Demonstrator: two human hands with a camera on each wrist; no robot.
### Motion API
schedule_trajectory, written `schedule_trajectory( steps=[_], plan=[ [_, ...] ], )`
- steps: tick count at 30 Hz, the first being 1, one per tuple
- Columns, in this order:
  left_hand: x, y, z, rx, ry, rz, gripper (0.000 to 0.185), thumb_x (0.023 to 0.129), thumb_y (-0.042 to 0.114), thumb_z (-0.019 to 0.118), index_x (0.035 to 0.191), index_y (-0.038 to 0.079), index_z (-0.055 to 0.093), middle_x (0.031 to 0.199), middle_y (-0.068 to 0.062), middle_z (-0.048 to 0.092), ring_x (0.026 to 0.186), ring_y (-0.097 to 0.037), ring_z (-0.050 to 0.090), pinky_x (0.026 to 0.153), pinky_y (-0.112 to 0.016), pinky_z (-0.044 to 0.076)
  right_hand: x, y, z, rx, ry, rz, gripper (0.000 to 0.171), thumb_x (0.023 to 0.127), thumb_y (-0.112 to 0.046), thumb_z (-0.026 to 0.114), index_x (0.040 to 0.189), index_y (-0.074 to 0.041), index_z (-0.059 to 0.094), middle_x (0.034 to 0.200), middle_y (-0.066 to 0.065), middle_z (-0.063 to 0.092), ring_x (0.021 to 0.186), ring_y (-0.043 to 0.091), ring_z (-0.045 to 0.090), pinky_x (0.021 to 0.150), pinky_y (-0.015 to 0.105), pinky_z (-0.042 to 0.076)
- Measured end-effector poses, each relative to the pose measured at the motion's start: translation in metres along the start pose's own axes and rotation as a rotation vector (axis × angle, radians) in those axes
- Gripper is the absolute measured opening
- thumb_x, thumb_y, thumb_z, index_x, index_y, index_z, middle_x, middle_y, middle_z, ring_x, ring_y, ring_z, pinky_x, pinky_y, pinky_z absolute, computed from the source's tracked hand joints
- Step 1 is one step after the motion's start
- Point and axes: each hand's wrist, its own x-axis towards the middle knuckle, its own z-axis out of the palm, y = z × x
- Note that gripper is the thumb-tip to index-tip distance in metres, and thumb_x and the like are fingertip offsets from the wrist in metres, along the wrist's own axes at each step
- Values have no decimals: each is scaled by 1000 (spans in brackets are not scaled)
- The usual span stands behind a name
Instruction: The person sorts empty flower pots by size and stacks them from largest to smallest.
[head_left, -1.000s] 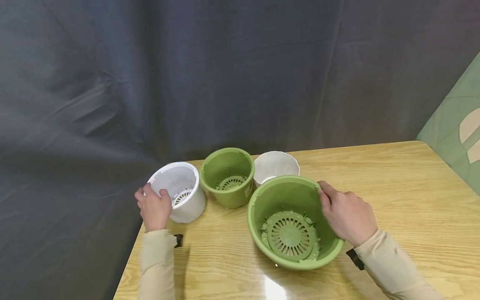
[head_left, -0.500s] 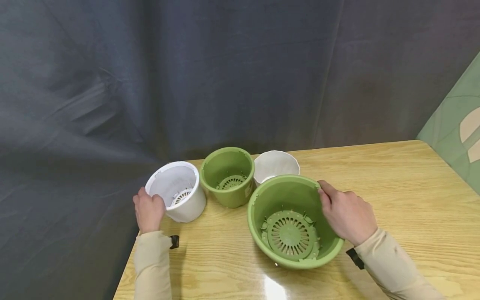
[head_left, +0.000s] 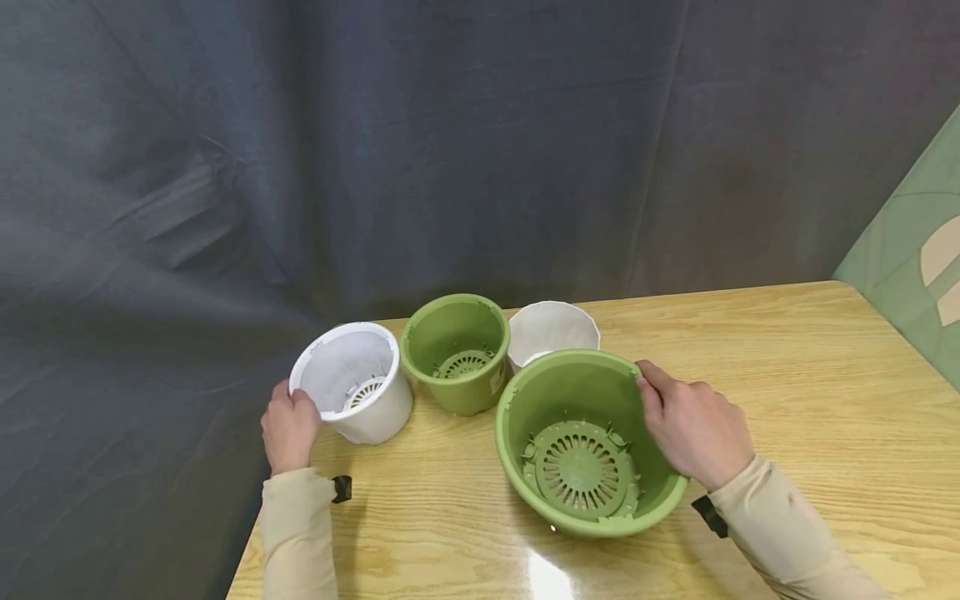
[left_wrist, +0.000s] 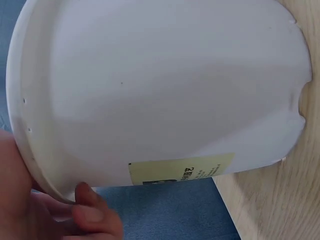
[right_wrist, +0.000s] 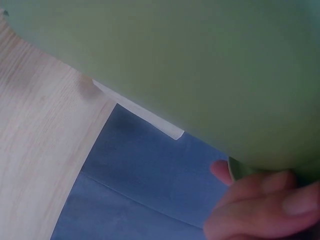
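left hand [head_left: 288, 427] grips tilted white pot [head_left: 358, 383] rim; right hand [head_left: 693, 427] grips big green pot [head_left: 585, 442] rim, right of white pot

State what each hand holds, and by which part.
Left hand grips the white pot by its rim; right hand grips the large green pot by its rim.

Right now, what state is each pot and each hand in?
white pot: tilted toward the camera, empty, grid in its bottom.
left hand: grips the white pot's near rim.
small green pot: upright, empty.
white fluted pot: upright behind the others, inside mostly hidden.
large green pot: tilted toward the camera, empty but for its grid.
right hand: grips the large green pot's rim.
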Motion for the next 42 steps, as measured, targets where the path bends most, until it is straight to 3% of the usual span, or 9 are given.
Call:
schedule_trajectory(
  steps=[5,16,18,21,23,25,27,32,42],
  plan=[
    [1,-1,-1,7,-17,-14,53,101,27,25,137,-7,43,136,-36,46,123,-57,41,103,-66,34,0,0,0,1,3,-1,45,103,-31,36,134,-7,56,77,26,65,55,30,61,35,38,39],
    [-1,-2,0,-105,46,-4,49,98,22,33,133,-8,49,132,-34,52,121,-53,46,105,-62,35,-1,1,0,10,11,3,44,103,-31,36,133,-8,57,82,27,66,61,36,64,36,42,41],
    [-1,-2,0,-118,47,-11,49,98,22,34,133,-8,50,125,-33,57,109,-50,54,98,-59,42,-1,2,0,10,14,1,43,103,-31,37,133,-8,57,80,26,66,60,35,64,36,42,41],
    [-2,-2,0,-138,39,-31,47,97,22,37,131,-7,53,97,-27,67,73,-37,65,74,-45,51,-1,2,0,10,20,-4,42,103,-31,37,132,-8,58,77,25,66,58,33,63,36,41,41],
    [-1,-2,-1,-171,7,-55,47,97,22,38,131,-7,52,75,-18,64,52,-24,59,59,-34,50,-1,2,0,9,25,-4,42,102,-30,37,132,-9,58,75,24,65,57,32,62,36,41,41],
    [0,-1,-1,-230,-33,-81,46,97,21,39,132,-7,50,63,-9,57,44,-14,54,51,-26,47,-1,3,0,9,27,-4,41,102,-30,38,131,-9,58,73,22,64,56,31,61,36,41,40],
    [0,-2,-1,-300,-72,-114,47,98,20,39,133,-9,47,64,-3,53,44,-9,51,47,-23,46,-1,3,0,10,23,-3,42,103,-31,37,132,-9,58,72,22,64,55,29,60,36,40,40],
    [0,-3,0,-447,-116,-142,44,98,15,37,133,-11,44,76,-6,55,47,-7,53,47,-21,50,-1,2,0,17,14,1,43,103,-32,36,132,-9,57,75,23,65,57,30,61,36,40,40],
    [-4,-3,-1,-523,-121,-136,47,99,13,34,137,-14,36,85,-13,58,52,-4,57,52,-19,54,-1,1,0,17,18,4,42,103,-31,37,132,-9,58,76,24,65,58,32,62,36,40,39]
  ],
)
